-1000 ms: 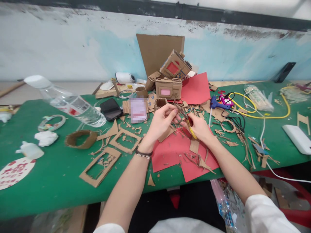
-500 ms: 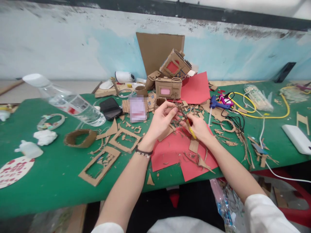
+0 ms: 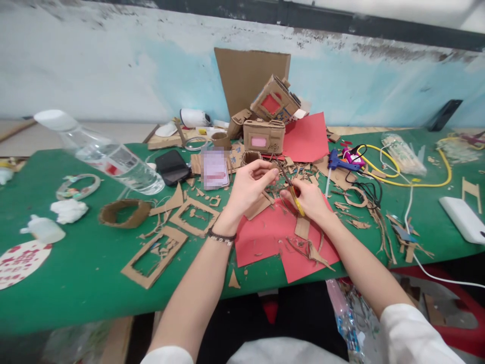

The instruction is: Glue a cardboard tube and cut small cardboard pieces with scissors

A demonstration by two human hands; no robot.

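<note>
My right hand [image 3: 309,199] is closed round the yellow handle of a pair of scissors [image 3: 296,198], whose dark blades point up and left toward my left hand. My left hand [image 3: 254,183] is curled, thumb and fingertips pinched together close to the blade tips. What it pinches is small and hard to make out against the scraps behind. Below both hands lie sheets of red paper [image 3: 261,242] strewn with cardboard offcuts [image 3: 302,227]. Just beyond them stands a cardboard camera model [image 3: 264,136] with a pink panel, and a second model [image 3: 275,101] with a red panel is tilted on top.
To the left are a clear water bottle [image 3: 109,156], a black phone [image 3: 172,167], a cardboard ring [image 3: 124,213] and cut cardboard frames [image 3: 154,257]. On the right lie a blue glue gun [image 3: 343,161], a yellow cable [image 3: 424,183] and a white power bank [image 3: 463,218].
The scissors' handles have swung slightly in my right hand, and both hands have barely moved. The whole view has shifted a little.
</note>
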